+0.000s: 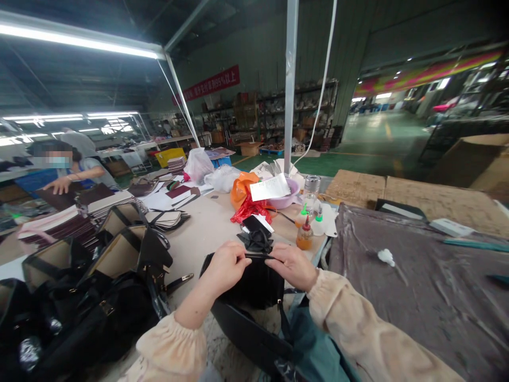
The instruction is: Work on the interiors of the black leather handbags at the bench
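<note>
A black handbag (246, 313) stands in front of me on the worktable (207, 223), its open top turned up. My left hand (229, 265) pinches the bag's upper edge at the left, fingers closed on it. My right hand (293, 263) grips the same edge at the right, fingers curled over the rim. Just beyond the rim sits a black fabric flower (256, 240). Both forearms wear cream sleeves.
Several unfinished black and tan bags (115, 254) crowd the left. Small glue bottles (305, 233), a pink bowl (284, 199) and orange and red plastic bags (244, 199) lie ahead. A plastic-covered table (417, 286) is at the right. Another person (67, 170) works at far left.
</note>
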A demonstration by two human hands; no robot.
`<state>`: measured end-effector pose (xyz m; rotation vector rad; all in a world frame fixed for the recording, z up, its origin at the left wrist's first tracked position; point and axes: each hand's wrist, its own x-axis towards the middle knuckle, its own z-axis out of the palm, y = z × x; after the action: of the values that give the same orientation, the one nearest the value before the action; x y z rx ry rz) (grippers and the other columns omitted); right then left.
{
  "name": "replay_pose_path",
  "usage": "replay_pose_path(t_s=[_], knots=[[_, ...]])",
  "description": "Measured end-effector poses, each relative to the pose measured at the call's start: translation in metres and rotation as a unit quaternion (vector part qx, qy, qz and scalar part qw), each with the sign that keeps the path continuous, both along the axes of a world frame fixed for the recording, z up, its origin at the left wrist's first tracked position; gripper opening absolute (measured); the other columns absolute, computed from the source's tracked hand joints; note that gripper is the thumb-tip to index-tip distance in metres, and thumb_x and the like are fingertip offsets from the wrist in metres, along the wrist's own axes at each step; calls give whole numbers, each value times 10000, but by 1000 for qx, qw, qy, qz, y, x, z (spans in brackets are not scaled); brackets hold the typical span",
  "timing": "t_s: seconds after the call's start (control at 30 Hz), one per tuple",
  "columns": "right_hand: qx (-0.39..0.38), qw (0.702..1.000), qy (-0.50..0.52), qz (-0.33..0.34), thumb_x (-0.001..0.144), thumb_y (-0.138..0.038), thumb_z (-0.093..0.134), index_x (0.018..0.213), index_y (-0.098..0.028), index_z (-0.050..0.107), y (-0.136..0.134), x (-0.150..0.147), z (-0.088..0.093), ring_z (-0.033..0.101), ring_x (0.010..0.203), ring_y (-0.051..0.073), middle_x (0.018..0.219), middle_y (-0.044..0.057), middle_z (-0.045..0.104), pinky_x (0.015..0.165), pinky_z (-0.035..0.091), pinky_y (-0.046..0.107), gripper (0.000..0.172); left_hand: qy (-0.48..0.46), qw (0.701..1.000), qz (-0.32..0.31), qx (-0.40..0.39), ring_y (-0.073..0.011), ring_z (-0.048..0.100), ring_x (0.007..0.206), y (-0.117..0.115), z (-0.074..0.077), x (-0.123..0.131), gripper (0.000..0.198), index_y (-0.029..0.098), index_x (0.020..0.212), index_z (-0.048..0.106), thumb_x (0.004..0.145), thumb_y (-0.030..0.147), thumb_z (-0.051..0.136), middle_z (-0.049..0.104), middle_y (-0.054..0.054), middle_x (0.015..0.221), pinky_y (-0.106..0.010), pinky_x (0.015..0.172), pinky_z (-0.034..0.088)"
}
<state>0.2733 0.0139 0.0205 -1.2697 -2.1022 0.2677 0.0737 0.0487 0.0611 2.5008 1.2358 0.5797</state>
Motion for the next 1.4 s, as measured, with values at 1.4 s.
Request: replay_pose_path(t_s=[1.4], knots=[[32, 998, -48, -39, 789, -403, 580, 883, -216, 656, 2, -15, 7, 553, 766, 160, 813, 39, 591, 665, 415, 260, 223, 51, 997, 47, 31, -111, 481, 639, 4, -4, 3, 204, 160, 582, 525, 776, 225, 537, 540, -3, 673, -241, 596, 328]])
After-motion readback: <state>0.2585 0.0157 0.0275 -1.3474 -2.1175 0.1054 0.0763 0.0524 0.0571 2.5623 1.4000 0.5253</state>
